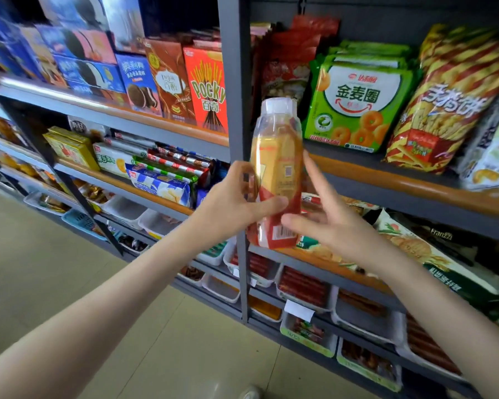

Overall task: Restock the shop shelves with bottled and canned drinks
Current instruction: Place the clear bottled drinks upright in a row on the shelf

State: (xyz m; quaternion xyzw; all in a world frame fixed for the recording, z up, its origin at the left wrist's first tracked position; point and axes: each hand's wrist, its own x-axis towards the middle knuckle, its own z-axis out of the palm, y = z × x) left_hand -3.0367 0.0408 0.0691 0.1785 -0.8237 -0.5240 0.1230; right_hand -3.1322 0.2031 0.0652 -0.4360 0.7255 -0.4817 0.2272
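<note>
A clear plastic bottle (277, 168) of yellow-orange drink with a white cap and a red-and-yellow label stands upright in the air before the grey shelf upright (236, 82). My left hand (234, 201) grips its lower half, thumb across the label. My right hand (329, 223) is beside the bottle on the right, fingers straight and spread, its thumb tip touching the label near the barcode.
Grey shelves with orange edges (415, 188) carry snack boxes at left, among them a red Pocky box (208, 90), and snack bags at right, such as a green bag (357, 96). White trays of packaged sausages (303, 286) fill the lower shelves. Tiled floor (55, 269) lies at left.
</note>
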